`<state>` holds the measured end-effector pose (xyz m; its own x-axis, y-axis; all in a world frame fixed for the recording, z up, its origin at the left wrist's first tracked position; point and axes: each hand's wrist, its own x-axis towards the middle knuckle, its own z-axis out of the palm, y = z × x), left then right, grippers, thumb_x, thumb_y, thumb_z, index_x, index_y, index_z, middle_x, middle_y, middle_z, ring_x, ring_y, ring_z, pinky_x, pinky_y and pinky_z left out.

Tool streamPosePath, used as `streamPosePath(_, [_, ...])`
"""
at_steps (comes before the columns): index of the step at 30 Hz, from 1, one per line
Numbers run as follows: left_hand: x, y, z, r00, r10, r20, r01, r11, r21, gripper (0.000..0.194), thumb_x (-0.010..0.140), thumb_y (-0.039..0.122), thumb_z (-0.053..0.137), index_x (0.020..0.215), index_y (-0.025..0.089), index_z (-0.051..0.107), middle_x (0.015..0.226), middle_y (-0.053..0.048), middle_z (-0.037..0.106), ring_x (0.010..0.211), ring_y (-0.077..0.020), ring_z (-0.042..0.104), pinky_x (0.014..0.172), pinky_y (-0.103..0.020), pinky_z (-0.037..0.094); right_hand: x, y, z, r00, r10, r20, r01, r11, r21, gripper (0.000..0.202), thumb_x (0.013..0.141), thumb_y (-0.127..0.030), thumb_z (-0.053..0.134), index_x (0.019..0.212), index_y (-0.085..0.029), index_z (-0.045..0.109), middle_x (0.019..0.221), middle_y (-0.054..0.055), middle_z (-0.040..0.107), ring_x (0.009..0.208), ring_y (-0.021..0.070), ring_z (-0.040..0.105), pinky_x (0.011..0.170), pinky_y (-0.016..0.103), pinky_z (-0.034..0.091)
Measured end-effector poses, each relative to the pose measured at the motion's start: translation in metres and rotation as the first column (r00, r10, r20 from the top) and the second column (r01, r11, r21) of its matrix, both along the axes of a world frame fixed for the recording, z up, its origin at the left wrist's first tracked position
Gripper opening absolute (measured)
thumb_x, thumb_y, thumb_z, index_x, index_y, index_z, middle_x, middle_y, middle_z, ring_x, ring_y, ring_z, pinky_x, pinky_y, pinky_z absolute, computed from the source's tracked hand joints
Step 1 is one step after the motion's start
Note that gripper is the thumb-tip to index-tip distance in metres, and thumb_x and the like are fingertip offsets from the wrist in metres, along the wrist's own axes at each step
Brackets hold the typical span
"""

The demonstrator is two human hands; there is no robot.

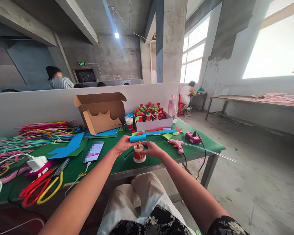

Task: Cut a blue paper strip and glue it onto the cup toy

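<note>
An upside-down red-and-white paper cup point(139, 155) stands near the table's front edge, between my hands. A small yellowish coil point(138, 146) rises from its top, and a dark spiral pipe cleaner point(128, 154) sticks out to its left. My left hand point(123, 145) is closed on a rolled blue tube point(138, 138), held level just above the cup. Curved round the cup's right side, my right hand point(153, 149) grips it with thumb and fingers. A pink glue gun point(177, 145) lies to the right of that hand, and a phone point(94, 152) lies to the left.
Behind the cup are a white box point(155, 124) of finished-looking cup figures, another paper cup point(129, 123) and an opened cardboard box point(103, 112). Pipe cleaners point(46, 132), scissors point(56, 178) and a power socket point(38, 166) with cables crowd the left. A purple socket block point(193, 137) sits right.
</note>
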<state>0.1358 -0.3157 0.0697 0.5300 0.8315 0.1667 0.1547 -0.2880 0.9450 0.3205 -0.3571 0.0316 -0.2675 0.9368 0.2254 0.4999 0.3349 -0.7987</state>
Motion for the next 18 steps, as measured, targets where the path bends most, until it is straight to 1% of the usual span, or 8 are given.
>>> streamPosePath(7, [0.0004,0.0013,-0.0009,1.000,-0.018,0.009,0.018,1.000,-0.010,0.050,0.045,0.052,0.089,0.076,0.015,0.079,0.079,-0.010,0.078,0.085,-0.0300,0.070,0.090,-0.046,0.051,0.0002,-0.0012,0.0004,1.000,-0.008,0.005,0.008,1.000,-0.012,0.045,0.070,-0.024,0.077,0.114,-0.018,0.071,0.106,0.003,0.075,0.099,0.0264,0.069,0.082,0.031,0.054])
streamPosePath(13, [-0.0008,0.0036,-0.0019,0.999,-0.037,0.005,0.038,0.999,-0.031,0.053,0.048,0.052,0.088,0.082,0.014,0.078,0.081,-0.010,0.078,0.088,-0.0302,0.070,0.093,-0.047,0.049,-0.0026,-0.0028,0.0014,0.997,-0.066,0.027,0.066,0.998,-0.010,0.048,0.068,-0.026,0.081,0.114,-0.021,0.072,0.107,0.004,0.075,0.100,0.0281,0.069,0.086,0.034,0.053])
streamPosePath(18, [-0.0055,0.0049,-0.0004,0.999,-0.042,-0.009,0.041,0.999,-0.032,0.053,0.050,0.052,0.088,0.086,0.014,0.078,0.085,-0.010,0.078,0.090,-0.0301,0.069,0.095,-0.047,0.048,-0.0066,-0.0044,0.0036,0.995,-0.091,0.029,0.092,0.996,-0.007,0.051,0.067,-0.028,0.082,0.116,-0.019,0.070,0.111,0.006,0.074,0.104,0.0288,0.068,0.089,0.036,0.053])
